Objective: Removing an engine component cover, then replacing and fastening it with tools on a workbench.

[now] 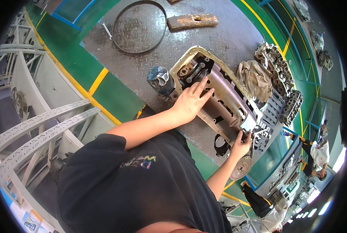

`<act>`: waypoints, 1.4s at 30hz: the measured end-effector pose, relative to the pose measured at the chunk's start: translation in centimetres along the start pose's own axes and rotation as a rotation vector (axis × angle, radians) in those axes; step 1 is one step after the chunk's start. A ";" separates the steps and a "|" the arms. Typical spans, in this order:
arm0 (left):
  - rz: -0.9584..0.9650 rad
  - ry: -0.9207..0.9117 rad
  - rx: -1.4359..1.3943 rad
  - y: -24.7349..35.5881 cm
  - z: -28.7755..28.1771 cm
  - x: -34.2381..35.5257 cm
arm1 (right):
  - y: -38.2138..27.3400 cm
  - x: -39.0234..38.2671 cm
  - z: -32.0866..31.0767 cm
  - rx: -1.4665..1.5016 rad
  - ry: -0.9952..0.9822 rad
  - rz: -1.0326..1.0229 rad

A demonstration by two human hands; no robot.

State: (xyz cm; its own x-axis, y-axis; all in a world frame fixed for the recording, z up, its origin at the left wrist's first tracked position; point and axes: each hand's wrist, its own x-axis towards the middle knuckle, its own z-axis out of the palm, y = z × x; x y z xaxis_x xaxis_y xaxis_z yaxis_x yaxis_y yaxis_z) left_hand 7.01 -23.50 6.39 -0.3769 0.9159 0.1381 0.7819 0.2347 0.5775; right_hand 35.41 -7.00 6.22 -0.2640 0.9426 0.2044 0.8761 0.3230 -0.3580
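An engine block (198,49) lies with its open underside up on the metal-topped table, a long purplish-grey metal baffle plate (229,97) covering much of its inside. My left hand (189,104) rests on the plate near the far-left end, fingers stretched out and holding nothing. At the near-right end of the block, my right hand (241,145) has its thumb and finger closed around a small dark spot; what it is stays too small to name. Beside the left end stands a dark blue cylindrical oil filter (160,80). A round pulley (241,167) sits just below my right hand.
On the chequered metal tabletop (150,64) lie a toothed belt (165,23), a wrench (107,31) and a wooden block (193,22). To the right are a brown rag (255,79), cylinder heads (276,66) and a grey parts tray (272,110). Other people stand farther right.
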 end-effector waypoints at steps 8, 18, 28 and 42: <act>0.005 -0.060 -0.058 -0.3 -0.5 -0.1 | -0.8 -0.6 0.4 0.010 0.017 0.030; 0.015 -0.061 -0.038 -1.0 -0.7 -0.4 | -2.1 -1.1 0.4 0.073 0.009 0.080; 0.117 -0.018 0.154 -0.9 -2.3 -0.1 | 2.5 -10.1 -3.3 0.117 0.164 0.160; 0.188 -0.118 0.335 2.3 -1.6 -0.4 | 15.6 -70.4 5.7 0.303 -0.232 0.528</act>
State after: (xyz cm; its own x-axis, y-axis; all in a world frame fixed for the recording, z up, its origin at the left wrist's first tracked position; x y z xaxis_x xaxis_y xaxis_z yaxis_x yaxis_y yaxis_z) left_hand 8.18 -23.81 8.98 -0.1672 0.9796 0.1114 0.9577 0.1346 0.2544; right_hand 65.38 -67.84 -18.98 0.0610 0.9638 -0.2597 0.7680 -0.2115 -0.6045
